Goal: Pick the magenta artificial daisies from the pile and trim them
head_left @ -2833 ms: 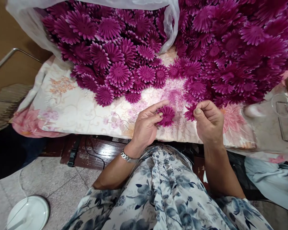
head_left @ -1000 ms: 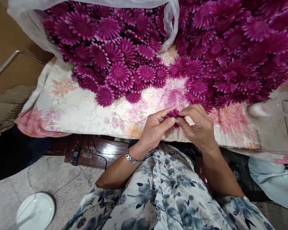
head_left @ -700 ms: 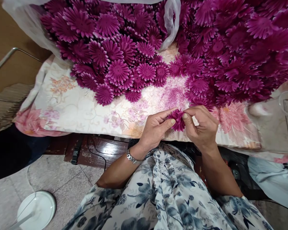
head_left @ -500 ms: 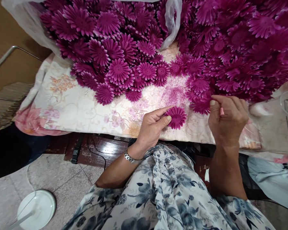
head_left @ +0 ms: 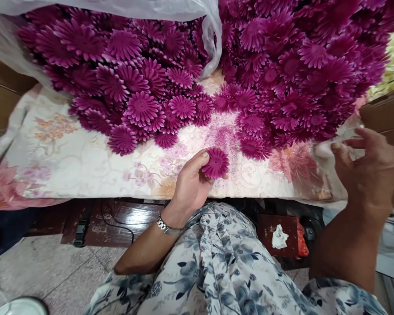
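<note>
Toward the far left corner of the cloth-covered table [head_left: 95, 177], a white plastic bag [head_left: 214, 41] gapes, and a heap of purple flowers [head_left: 142, 108] spills from it toward the near edge, stopping short of it. To the right of that heap, close to the middle of the near edge, is the left hand [head_left: 193, 186], a metal watch [head_left: 162, 224] on its wrist. It grasps a single flower [head_left: 216, 163], face up, the thumb over the petals on one side and the fingers mostly hidden underneath. Beyond this flower, between the bag's heap and the next, purple dust [head_left: 222, 131] is scattered over the cloth. Farther right, a second heap [head_left: 289, 78] covers the far right part of the table. At the right edge, the right hand [head_left: 369, 168] is well apart from the held flower, its thumb and fingers spread and bent, with nothing seen between them; whether it touches the pale plastic [head_left: 325, 151] beside its thumb, I cannot tell. A brown box [head_left: 385, 111] stands just beyond that hand.

The step in hand looks like keeping one flower ready on the left while the right reaches aside. The next move seems to call for a light, steady left pinch that leaves the petals unbent.
</note>
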`<action>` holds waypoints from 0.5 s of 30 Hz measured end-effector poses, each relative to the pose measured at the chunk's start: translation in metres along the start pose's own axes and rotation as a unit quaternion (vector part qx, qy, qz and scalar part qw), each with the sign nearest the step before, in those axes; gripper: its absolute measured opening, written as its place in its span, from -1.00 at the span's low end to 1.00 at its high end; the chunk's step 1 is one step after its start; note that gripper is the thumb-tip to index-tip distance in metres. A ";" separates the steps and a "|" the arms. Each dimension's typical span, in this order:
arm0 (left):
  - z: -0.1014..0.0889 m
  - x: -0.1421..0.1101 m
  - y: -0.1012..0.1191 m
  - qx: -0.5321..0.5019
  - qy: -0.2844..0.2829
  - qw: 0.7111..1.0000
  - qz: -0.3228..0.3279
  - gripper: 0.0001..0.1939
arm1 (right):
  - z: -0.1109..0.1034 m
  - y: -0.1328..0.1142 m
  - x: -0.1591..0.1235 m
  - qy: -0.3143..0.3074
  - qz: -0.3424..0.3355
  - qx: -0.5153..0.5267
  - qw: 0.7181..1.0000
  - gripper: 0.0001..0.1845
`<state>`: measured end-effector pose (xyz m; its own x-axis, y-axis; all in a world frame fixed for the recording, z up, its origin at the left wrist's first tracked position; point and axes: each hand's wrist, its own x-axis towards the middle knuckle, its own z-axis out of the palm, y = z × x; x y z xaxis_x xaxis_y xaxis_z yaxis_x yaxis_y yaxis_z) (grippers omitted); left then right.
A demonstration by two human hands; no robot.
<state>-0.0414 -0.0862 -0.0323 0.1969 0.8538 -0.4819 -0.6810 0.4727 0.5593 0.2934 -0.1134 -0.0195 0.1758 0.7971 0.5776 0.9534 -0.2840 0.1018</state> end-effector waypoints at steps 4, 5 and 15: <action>0.003 0.000 0.000 0.026 -0.030 0.999 -0.024 -0.83 | 0.008 0.000 0.003 -0.117 0.022 -0.019 0.993 -0.34; 0.003 0.000 0.000 0.028 -0.034 0.999 -0.023 -0.82 | 0.007 -0.001 0.003 -0.129 0.027 -0.032 0.991 -0.27; 0.002 0.002 0.000 -0.009 -0.051 0.998 -0.019 -0.85 | 0.001 -0.002 0.017 -0.155 0.021 -0.015 0.988 -0.17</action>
<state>-0.0399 -0.0843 -0.0318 0.2941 0.8532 -0.4308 -0.6840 0.5027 0.5286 0.2948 -0.0990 -0.0105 0.2857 0.9077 0.3072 0.9370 -0.3319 0.1094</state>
